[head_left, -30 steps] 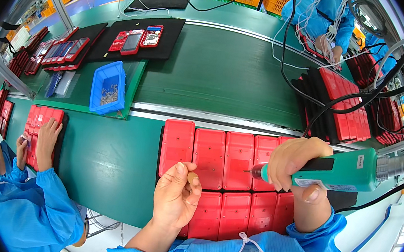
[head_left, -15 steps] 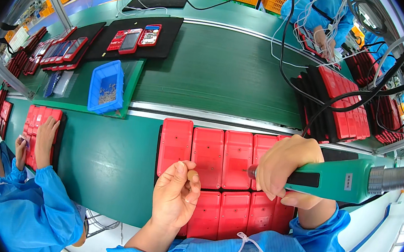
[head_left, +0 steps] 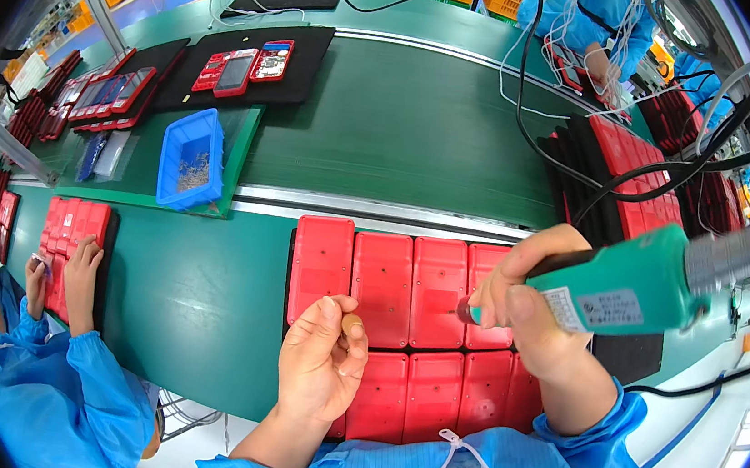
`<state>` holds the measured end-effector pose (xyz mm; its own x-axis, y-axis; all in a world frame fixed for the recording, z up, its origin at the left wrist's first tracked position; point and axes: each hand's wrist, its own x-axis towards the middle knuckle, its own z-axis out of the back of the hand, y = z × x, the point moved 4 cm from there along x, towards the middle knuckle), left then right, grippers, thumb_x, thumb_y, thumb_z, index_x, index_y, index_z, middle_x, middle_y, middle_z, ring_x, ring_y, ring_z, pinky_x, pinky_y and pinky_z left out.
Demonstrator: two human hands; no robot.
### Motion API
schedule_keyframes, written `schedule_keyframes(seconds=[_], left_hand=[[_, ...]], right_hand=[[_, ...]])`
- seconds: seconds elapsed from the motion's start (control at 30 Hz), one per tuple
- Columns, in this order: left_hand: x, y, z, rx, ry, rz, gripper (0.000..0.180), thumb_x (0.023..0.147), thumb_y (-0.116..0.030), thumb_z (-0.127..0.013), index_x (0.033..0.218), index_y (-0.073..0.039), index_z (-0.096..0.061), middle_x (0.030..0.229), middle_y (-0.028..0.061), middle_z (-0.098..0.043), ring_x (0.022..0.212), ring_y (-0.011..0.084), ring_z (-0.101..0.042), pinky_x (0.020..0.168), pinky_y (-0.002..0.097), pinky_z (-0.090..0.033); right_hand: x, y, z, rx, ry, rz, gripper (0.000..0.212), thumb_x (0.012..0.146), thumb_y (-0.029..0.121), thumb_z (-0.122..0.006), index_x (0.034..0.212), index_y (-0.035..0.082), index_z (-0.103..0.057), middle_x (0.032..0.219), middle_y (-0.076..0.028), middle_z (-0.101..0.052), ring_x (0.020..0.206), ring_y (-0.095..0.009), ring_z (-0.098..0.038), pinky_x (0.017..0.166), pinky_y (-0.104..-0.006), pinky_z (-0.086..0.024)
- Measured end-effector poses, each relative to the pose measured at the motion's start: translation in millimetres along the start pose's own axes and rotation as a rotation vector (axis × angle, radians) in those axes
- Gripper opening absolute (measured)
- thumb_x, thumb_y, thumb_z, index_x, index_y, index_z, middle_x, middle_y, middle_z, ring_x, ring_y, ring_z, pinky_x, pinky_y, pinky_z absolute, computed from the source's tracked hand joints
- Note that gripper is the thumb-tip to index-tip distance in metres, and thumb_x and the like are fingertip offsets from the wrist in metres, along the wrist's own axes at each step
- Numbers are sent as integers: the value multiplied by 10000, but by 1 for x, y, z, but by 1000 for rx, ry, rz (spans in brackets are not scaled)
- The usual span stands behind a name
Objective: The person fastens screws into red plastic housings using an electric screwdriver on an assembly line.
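Observation:
My right hand [head_left: 539,311] is wrapped round a green electric screwdriver [head_left: 630,284], tilted above the red device cases. Its dark nose points left, over the upper row; I cannot make out the bit. Several red rectangular cases [head_left: 382,280] lie face down in two rows on a black mat, with small dark holes in their backs. Over the left end of the rows, my left hand [head_left: 321,361] is held palm up, fingers curled and thumb against the index finger. A tan cover sits on one fingertip. Whatever the pinch holds is too small or hidden.
A blue bin [head_left: 193,160] of small screws stands beyond, left. Open red devices [head_left: 237,71] lie on a far black mat. Stacked red cases [head_left: 633,174] and hanging black cables [head_left: 664,178] are at right. Co-workers' hands [head_left: 82,281] work at left, others far right.
My right hand has rolled and lifted the screwdriver, so its labelled side faces up and its nose tilts down-left. My left hand stays nearly still. The whole view has shifted slightly.

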<state>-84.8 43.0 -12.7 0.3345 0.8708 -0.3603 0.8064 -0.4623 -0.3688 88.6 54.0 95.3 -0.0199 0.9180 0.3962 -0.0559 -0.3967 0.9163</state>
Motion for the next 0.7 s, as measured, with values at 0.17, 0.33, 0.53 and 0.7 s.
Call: schedule_keyframes(seconds=[0.17, 0.33, 0.53, 0.7], left_hand=[[0, 1, 4, -45, 62, 2, 229, 892, -239, -430, 898, -34, -531, 641, 37, -524, 486, 86, -448, 367, 165, -322], [0, 1, 2, -34, 61, 0, 216, 898, -227, -416, 892, -39, -523, 625, 18, -492, 481, 72, -404, 351, 156, -324], [1, 1, -2, -1, 4, 7, 223, 895, -233, -422, 867, -40, -529, 613, 10, -476, 471, 67, -392, 352, 156, -317], [-2, 1, -1, -30, 98, 12, 236, 893, -246, -423, 865, -40, -534, 565, -14, -412, 450, 59, -359, 342, 153, -288]], right_hand=[[-3, -2, -5, -75, -83, 26, 199, 802, 124, -523, 893, 4, -393, 561, -68, -456, 451, -113, -456, 516, -282, -474], [-6, -9, 0, 129, -148, 28, 173, 732, 12, -599, 830, 10, -456, 613, -36, -514, 505, -73, -517, 447, -193, -407], [-10, -4, 0, -124, -35, 91, 150, 796, 72, -527, 825, 38, -383, 518, -55, -442, 398, -97, -414, 435, -241, -411], [-7, -2, 4, 77, -43, 75, 212, 718, -8, -588, 867, 7, -437, 574, -20, -492, 479, -69, -478, 455, -218, -402]])
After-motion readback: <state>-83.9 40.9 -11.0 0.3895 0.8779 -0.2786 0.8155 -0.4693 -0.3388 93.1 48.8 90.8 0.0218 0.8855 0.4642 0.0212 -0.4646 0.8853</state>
